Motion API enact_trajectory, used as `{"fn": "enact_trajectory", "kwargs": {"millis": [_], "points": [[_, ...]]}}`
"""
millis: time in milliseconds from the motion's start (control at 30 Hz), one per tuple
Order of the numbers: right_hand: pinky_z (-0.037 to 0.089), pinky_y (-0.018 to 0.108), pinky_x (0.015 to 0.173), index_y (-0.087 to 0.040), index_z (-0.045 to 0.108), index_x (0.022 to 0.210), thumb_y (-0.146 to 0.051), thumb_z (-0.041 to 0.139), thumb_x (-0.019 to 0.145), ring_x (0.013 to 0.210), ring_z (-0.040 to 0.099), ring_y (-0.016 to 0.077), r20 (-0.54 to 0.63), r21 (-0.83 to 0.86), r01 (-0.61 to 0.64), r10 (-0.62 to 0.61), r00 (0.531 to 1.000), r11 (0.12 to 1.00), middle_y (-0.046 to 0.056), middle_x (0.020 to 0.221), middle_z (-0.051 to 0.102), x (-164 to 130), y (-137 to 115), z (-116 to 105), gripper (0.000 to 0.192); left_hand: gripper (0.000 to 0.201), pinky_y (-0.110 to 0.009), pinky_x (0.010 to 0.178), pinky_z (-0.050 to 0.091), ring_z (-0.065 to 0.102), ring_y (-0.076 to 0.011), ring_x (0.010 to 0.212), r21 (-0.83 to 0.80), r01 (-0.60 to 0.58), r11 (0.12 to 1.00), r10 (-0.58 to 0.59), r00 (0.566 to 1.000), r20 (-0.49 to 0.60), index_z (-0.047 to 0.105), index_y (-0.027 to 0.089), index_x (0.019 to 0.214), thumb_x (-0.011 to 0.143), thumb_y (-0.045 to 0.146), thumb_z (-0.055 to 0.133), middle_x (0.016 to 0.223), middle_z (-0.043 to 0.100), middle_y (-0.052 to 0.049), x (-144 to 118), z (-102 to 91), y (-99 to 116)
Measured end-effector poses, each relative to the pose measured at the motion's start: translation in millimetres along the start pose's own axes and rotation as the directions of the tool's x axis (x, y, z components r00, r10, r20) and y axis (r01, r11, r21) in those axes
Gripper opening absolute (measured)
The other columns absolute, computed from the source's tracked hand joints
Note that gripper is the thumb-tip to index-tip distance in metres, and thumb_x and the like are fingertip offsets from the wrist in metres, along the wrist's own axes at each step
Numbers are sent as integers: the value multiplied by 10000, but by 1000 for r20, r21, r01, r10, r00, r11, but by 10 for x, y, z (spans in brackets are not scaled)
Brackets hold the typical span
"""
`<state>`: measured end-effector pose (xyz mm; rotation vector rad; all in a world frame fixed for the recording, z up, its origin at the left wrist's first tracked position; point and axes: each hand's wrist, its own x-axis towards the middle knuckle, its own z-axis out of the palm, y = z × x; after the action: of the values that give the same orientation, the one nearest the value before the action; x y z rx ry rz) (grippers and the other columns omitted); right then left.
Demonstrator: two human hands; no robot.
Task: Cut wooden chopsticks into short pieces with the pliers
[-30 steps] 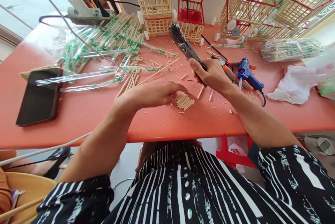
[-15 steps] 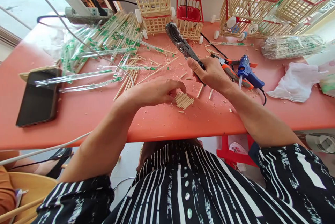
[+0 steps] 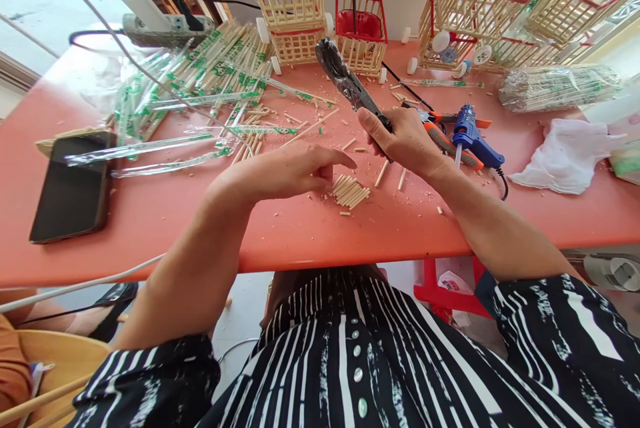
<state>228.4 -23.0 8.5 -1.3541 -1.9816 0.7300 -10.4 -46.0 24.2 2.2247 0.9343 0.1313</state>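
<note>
My right hand (image 3: 403, 141) grips the handles of a pair of dark cutting shears (image 3: 345, 81), whose blades point up and away over the red table (image 3: 300, 228). My left hand (image 3: 290, 171) hovers just left of a small pile of short cut wooden sticks (image 3: 351, 191), index finger stretched toward it, other fingers curled; whether it pinches a stick I cannot tell. Longer bare sticks (image 3: 310, 128) and offcuts lie scattered beyond both hands.
A black phone (image 3: 73, 185) lies at the left. Wrapped chopsticks (image 3: 200, 75) are heaped at the back left. Stick-built cages (image 3: 295, 8) line the back edge. A blue glue gun (image 3: 473, 138), orange pliers (image 3: 443, 141) and a white cloth (image 3: 565, 155) lie right.
My left hand lifted off the pile of short sticks and drew slightly left, its index finger now extended. The right hand with the shears stayed nearly still.
</note>
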Motion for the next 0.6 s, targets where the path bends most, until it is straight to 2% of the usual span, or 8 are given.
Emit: {"fn": "enact_trajectory", "kwargs": {"millis": [100,167,233,300,400,467,600], "points": [[435,309,615,-212,571,661,-876,531,884,616,568,151,-12,23,0,0,1000,1000,2,538,490,-2,-2,-1,701,372,-313,793,431,639,-189,790,14,76,997,-71,977,-201,778,210,1215,880,255,626,878,744,-41,-35,-78,-48],[428,304,603,-209,582,660,-902,501,872,609,569,149,-21,40,-4,5,1000,999,6,532,498,-3,-2,-5,729,284,-332,811,421,618,-198,817,54,146,988,-119,933,-341,791,200,1105,891,265,615,882,738,-51,-59,-134,-93],[426,303,594,-208,589,655,-909,477,875,604,574,150,-23,36,-3,4,1000,999,16,539,523,-2,2,-12,743,216,-352,835,405,587,-204,841,106,212,971,-151,898,-414,782,196,1005,884,264,616,883,725,-59,-71,-167,-145],[429,306,588,-207,590,643,-899,459,893,597,580,153,-18,15,0,0,1000,1000,30,549,549,1,7,-20,748,150,-366,837,389,561,-212,834,152,254,955,-168,888,-428,760,197,893,861,266,631,854,704,-63,-59,-158,-196],[434,307,580,-206,598,641,-876,472,912,595,593,160,-14,3,-1,1,1000,1000,40,550,566,3,13,-26,733,97,-363,798,376,552,-221,794,175,237,956,-151,904,-400,710,208,770,822,263,650,779,659,-61,-2,-72,-243],[439,305,573,-209,600,643,-877,504,896,594,599,165,-16,17,-10,10,1000,1000,36,543,564,1,11,-27,721,72,-355,778,377,571,-228,797,178,228,957,-149,915,-375,688,211,747,799,246,655,757,640,-59,41,3,-242],[449,304,558,-217,588,644,-913,462,876,585,597,167,5,-9,-12,13,1000,1000,36,541,577,-6,-1,-34,744,93,-347,728,380,608,-244,829,257,328,909,-219,901,-374,685,210,783,791,186,596,762,650,-66,73,97,-172]]}}
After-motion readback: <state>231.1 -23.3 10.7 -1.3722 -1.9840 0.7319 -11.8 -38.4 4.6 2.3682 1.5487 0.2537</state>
